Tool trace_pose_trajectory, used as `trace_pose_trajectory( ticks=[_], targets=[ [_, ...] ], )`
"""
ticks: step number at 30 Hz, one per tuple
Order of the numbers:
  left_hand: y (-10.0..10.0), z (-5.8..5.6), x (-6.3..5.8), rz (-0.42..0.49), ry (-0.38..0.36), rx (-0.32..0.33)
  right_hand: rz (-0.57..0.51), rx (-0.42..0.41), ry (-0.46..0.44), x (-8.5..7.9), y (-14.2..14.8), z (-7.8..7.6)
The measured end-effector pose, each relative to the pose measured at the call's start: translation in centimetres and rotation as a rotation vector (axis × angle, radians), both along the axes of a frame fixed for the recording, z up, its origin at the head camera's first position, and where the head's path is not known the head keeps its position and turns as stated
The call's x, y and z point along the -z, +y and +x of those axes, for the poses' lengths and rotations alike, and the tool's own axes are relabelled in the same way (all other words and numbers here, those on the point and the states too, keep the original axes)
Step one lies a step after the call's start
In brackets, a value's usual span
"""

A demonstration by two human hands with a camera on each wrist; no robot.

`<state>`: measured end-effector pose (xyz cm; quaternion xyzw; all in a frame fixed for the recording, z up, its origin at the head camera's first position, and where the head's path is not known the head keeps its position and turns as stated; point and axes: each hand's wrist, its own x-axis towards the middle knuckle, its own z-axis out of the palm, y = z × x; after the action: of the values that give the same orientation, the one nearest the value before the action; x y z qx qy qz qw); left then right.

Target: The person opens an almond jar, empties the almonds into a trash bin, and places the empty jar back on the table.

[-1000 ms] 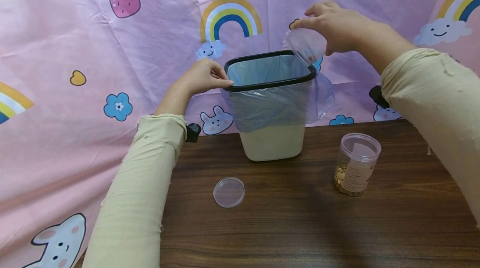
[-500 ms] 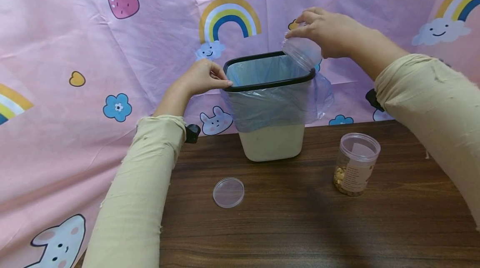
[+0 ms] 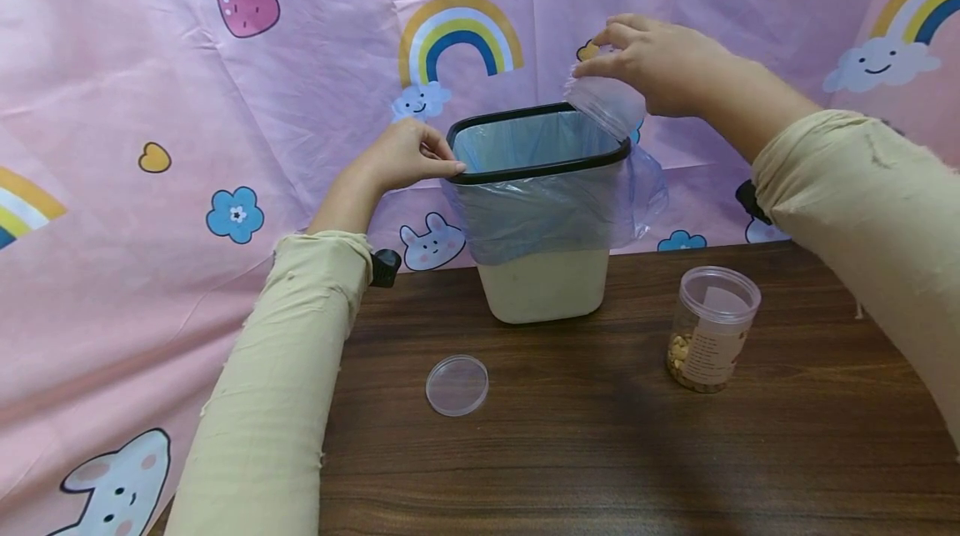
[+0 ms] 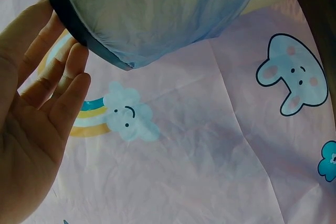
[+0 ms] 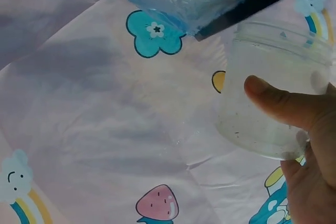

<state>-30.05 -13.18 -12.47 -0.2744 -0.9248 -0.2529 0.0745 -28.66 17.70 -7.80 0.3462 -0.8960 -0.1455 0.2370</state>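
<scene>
A trash can [image 3: 543, 286] with a black rim and a bluish plastic liner [image 3: 525, 215] stands upright at the back of the table. My left hand [image 3: 408, 154] holds the rim's left corner between thumb and fingers; the left wrist view shows the fingertips against the rim. In my right hand [image 3: 678, 69] is a clear plastic jar [image 3: 611, 102], tipped mouth-down over the right end of the rim. The right wrist view shows the thumb across this jar [image 5: 262, 124], with a few dark specks inside its base.
A second clear jar [image 3: 712, 328], open and labelled, stands on the dark wooden table [image 3: 570, 453] at right, with tan pieces in its bottom. A round clear lid [image 3: 457, 386] lies in front of the trash can. Behind hangs a patterned pink cloth [image 3: 322, 61].
My right hand has moved slightly down and left, bringing the tipped jar closer to the rim, and has stayed nearly still since. The left hand keeps its place.
</scene>
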Motion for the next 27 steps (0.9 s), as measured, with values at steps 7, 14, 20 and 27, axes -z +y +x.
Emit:
trace_pose_trajectory(
  ticks=[7,14,20,27],
  targets=[
    [0.1,0.0,0.0,0.009,-0.007,0.007,-0.058,0.027,-0.064,0.2,0.6,0.0],
    [-0.1,-0.2,0.0,0.003,-0.001,0.001,-0.267,0.149,-0.212,0.3,3.0,0.1],
    [0.0,-0.2,0.0,0.000,-0.003,-0.003,-0.377,0.235,-0.247,1.3,5.9,0.0],
    [0.1,-0.1,0.0,-0.004,-0.007,0.000,-0.435,0.265,-0.254,3.3,9.7,0.0]
  ],
)
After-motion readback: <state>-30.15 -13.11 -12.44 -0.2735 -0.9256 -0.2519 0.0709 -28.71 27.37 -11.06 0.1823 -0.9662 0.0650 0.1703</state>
